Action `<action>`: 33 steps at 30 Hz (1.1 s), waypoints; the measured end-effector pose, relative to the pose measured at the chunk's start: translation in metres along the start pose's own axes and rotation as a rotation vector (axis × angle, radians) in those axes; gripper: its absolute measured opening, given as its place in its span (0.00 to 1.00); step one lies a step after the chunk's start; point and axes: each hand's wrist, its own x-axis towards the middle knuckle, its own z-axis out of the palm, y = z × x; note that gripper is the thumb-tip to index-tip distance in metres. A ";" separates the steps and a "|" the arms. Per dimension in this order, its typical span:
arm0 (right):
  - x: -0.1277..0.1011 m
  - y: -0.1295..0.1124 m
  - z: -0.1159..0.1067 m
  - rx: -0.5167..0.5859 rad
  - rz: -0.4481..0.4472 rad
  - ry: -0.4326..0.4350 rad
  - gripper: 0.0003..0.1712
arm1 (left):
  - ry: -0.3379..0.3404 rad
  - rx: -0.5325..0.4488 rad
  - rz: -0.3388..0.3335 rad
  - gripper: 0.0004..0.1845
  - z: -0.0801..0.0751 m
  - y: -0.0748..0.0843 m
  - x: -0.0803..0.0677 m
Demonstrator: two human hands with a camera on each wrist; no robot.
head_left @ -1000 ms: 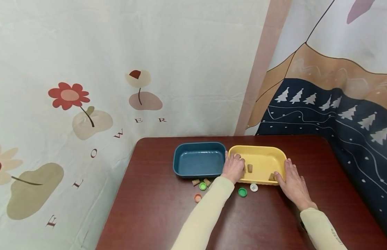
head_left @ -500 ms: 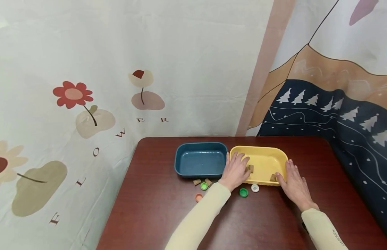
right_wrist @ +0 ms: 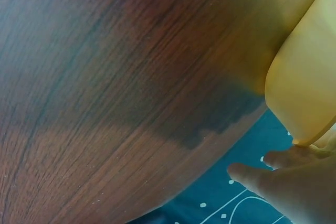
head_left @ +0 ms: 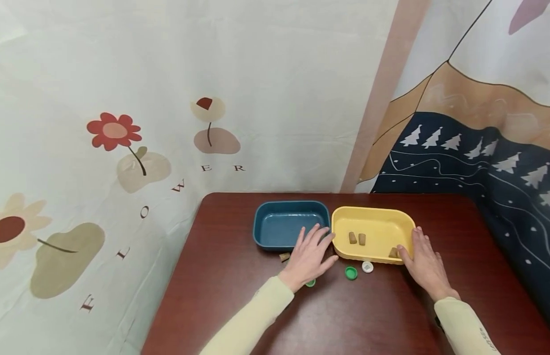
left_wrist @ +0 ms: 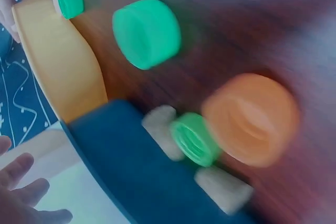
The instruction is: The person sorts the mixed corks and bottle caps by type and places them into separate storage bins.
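Observation:
My left hand hovers over the front right corner of the blue tray, fingers spread and nothing in them. It hides some of the small things on the table below. My right hand rests at the right end of the yellow tray, thumb at the front rim and straight fingers along the outer side. Inside the yellow tray lie a cork, a second cork beside it, and another cork near my right thumb.
Before the blue tray lie two corks, a light green cap and an orange cap. A green cap and a white cap sit before the yellow tray. A printed cloth hangs behind the table.
My left hand has opened, leaving a cork in the yellow tray, and moved left and toward me to the blue tray's front corner. The right hand has stayed at the yellow tray.

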 end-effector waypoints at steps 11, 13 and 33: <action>-0.001 0.000 0.000 0.016 0.004 0.003 0.49 | 0.064 -0.048 -0.030 0.30 -0.015 -0.029 -0.052; -0.001 -0.001 0.000 0.018 0.006 0.001 0.49 | 0.073 -0.064 -0.043 0.30 -0.016 -0.033 -0.060; -0.001 -0.002 -0.001 0.029 0.004 -0.009 0.50 | 0.091 -0.032 -0.098 0.27 -0.014 -0.071 -0.114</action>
